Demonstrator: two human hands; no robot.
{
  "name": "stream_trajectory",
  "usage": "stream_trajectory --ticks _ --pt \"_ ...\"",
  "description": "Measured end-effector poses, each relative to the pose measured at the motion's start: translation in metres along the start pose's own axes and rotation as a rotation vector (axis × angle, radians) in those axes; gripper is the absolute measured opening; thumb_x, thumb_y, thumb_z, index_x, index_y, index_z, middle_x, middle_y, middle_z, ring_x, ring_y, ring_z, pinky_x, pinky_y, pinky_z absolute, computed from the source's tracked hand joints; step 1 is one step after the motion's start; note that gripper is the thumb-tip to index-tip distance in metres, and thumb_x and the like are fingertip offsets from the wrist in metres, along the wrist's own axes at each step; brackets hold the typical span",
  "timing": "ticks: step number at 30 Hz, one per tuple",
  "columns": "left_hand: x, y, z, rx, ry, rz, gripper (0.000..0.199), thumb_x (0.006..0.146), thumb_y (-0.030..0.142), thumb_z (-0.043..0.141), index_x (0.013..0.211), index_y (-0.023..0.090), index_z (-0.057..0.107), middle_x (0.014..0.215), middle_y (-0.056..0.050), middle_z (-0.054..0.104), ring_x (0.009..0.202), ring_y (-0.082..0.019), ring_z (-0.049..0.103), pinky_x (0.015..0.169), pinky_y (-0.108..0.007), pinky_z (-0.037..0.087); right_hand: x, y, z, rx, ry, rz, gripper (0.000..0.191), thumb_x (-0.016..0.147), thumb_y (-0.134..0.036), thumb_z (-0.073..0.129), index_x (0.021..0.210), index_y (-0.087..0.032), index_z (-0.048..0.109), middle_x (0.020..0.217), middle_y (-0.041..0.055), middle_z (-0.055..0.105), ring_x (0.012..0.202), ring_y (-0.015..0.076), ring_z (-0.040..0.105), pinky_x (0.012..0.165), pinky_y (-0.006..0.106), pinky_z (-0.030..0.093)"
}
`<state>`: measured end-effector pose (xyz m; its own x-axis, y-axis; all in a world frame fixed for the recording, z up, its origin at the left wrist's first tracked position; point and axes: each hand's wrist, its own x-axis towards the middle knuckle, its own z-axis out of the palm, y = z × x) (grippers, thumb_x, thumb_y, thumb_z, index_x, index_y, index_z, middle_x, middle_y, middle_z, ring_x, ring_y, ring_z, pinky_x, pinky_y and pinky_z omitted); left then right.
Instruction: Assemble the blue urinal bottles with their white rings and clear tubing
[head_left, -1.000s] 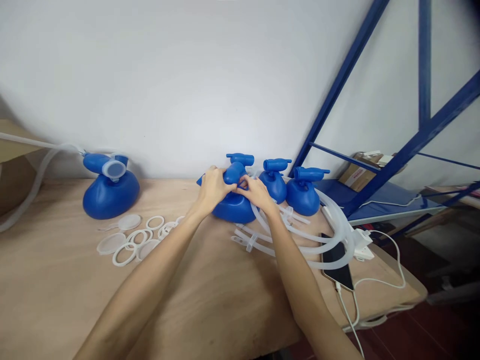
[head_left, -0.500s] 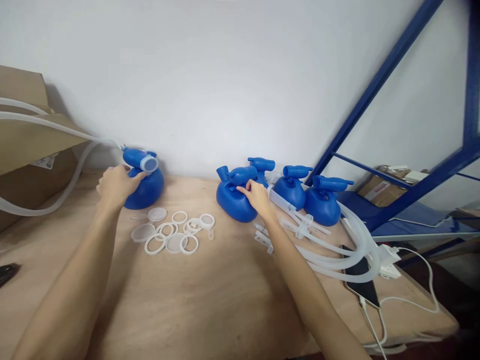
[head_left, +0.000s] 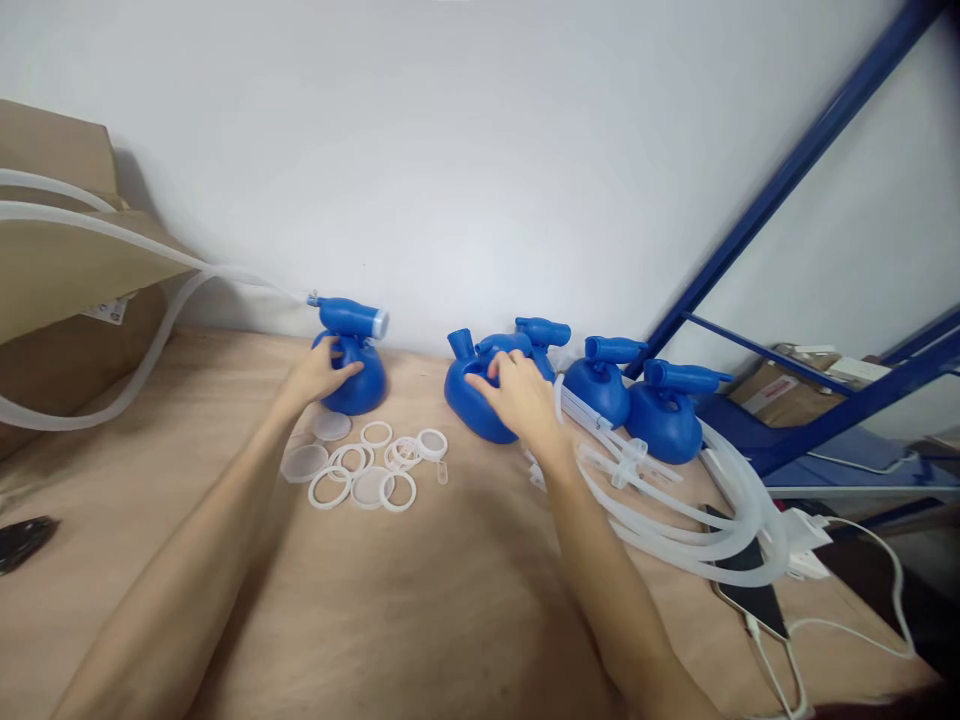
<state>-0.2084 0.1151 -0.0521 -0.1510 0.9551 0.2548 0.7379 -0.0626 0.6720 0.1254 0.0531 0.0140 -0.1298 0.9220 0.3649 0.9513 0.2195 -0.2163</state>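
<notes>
At the left stands a round blue plastic bottle [head_left: 358, 388] with a tubular top, its end capped in white and a clear hose on its other end. My left hand [head_left: 321, 372] grips this bottle near its neck, thumb across the front. My right hand [head_left: 519, 392] is on another blue bottle [head_left: 472, 405], fingers curled at its handle; the fingertips are partly hidden. That second bottle has an open spout angled up to the left. Between the hands lie several white rings [head_left: 397, 491] and translucent discs [head_left: 305, 463], loose on the wooden table [head_left: 420, 610].
More blue bottles [head_left: 667, 425] stand along the wall at right. Coiled clear hoses [head_left: 742, 560] lie before them, over a phone [head_left: 750, 590] with a charging cable. A cardboard box [head_left: 60, 330] is at left, a blue metal rack [head_left: 795, 180] at right.
The left bottle has shifted right and turned, its white-capped end now facing right. My right hand has moved further over the other bottle's handle. The view has swung slightly left.
</notes>
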Motion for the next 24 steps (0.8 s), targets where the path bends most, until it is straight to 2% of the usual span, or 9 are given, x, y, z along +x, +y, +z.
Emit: stream_trajectory --ticks 3,5,8,10,13,16,18,21,24 --pt "-0.003 0.018 0.019 -0.008 -0.088 0.067 0.074 0.080 0.053 0.077 0.140 0.018 0.053 0.131 -0.020 0.073 0.124 -0.039 0.069 0.107 -0.049 0.053 0.001 -0.027 0.009 0.198 -0.105 -0.122 0.042 0.103 -0.054 0.056 0.130 -0.022 0.060 0.134 0.0141 0.062 0.130 0.0349 0.059 0.103 0.050 0.050" --pt "-0.009 0.031 0.027 -0.045 -0.194 0.137 0.079 0.076 0.055 0.079 0.142 0.020 0.055 0.130 -0.018 0.075 0.123 -0.037 0.070 0.105 -0.048 0.056 0.016 -0.033 0.030 0.420 -0.143 -0.126 0.064 0.100 -0.056 0.059 0.153 -0.023 0.044 0.154 0.0176 0.050 0.147 0.0372 0.046 0.114 0.056 0.044" --pt "-0.018 0.050 0.030 -0.137 -0.415 0.303 0.079 0.074 0.061 0.077 0.140 0.021 0.061 0.137 -0.015 0.072 0.125 -0.035 0.070 0.101 -0.043 0.060 0.046 -0.031 0.070 0.775 -0.100 -0.070 0.087 0.093 -0.049 0.070 0.163 -0.023 0.027 0.167 0.0185 0.034 0.158 0.0322 0.032 0.127 0.050 0.031" --pt "-0.022 0.059 0.025 -0.153 -0.470 0.403 0.062 0.079 0.063 0.072 0.126 0.023 0.071 0.132 -0.012 0.075 0.119 -0.033 0.072 0.098 -0.041 0.061 0.062 -0.027 0.093 0.948 -0.016 -0.040 0.099 0.086 -0.049 0.077 0.164 -0.024 0.021 0.167 0.0180 0.031 0.158 0.0307 0.032 0.126 0.047 0.035" --pt "-0.019 0.065 0.011 -0.106 -0.311 0.437 0.046 0.091 0.059 0.059 0.110 0.020 0.076 0.111 -0.010 0.079 0.102 -0.029 0.074 0.094 -0.042 0.060 0.072 -0.021 0.114 1.140 0.048 -0.024 0.094 0.083 -0.048 0.080 0.157 -0.030 0.026 0.156 0.0146 0.044 0.145 0.0281 0.048 0.112 0.043 0.051" --pt "-0.008 0.062 -0.003 -0.018 0.073 0.433 0.054 0.098 0.054 0.052 0.133 0.016 0.067 0.121 -0.015 0.072 0.105 -0.028 0.070 0.096 -0.044 0.058 0.072 -0.013 0.118 1.307 -0.043 -0.061 0.079 0.081 -0.046 0.081 0.144 -0.032 0.035 0.128 0.0067 0.058 0.110 0.0223 0.067 0.088 0.035 0.062" --pt "0.001 0.057 -0.009 0.064 0.241 0.452 0.057 0.100 0.051 0.050 0.145 0.016 0.061 0.135 -0.017 0.065 0.121 -0.031 0.064 0.105 -0.047 0.053 0.071 -0.007 0.115 1.381 -0.121 -0.108 0.073 0.080 -0.044 0.083 0.136 -0.032 0.037 0.111 0.0006 0.059 0.088 0.0163 0.068 0.073 0.028 0.061" --pt "0.010 0.052 -0.010 0.151 0.160 0.475 0.051 0.104 0.049 0.045 0.143 0.022 0.064 0.141 -0.015 0.065 0.134 -0.034 0.057 0.114 -0.053 0.044 0.069 -0.002 0.107 1.408 -0.173 -0.158 0.070 0.078 -0.039 0.085 0.130 -0.032 0.039 0.100 -0.0033 0.057 0.075 0.0115 0.064 0.064 0.022 0.056" --pt "0.011 0.052 -0.006 0.140 0.079 0.478 0.046 0.103 0.052 0.045 0.131 0.026 0.072 0.132 -0.011 0.073 0.124 -0.031 0.066 0.112 -0.050 0.044 0.067 0.000 0.101 1.426 -0.238 -0.173 0.070 0.077 -0.037 0.086 0.129 -0.033 0.039 0.099 -0.0040 0.056 0.072 0.0106 0.063 0.060 0.021 0.055"
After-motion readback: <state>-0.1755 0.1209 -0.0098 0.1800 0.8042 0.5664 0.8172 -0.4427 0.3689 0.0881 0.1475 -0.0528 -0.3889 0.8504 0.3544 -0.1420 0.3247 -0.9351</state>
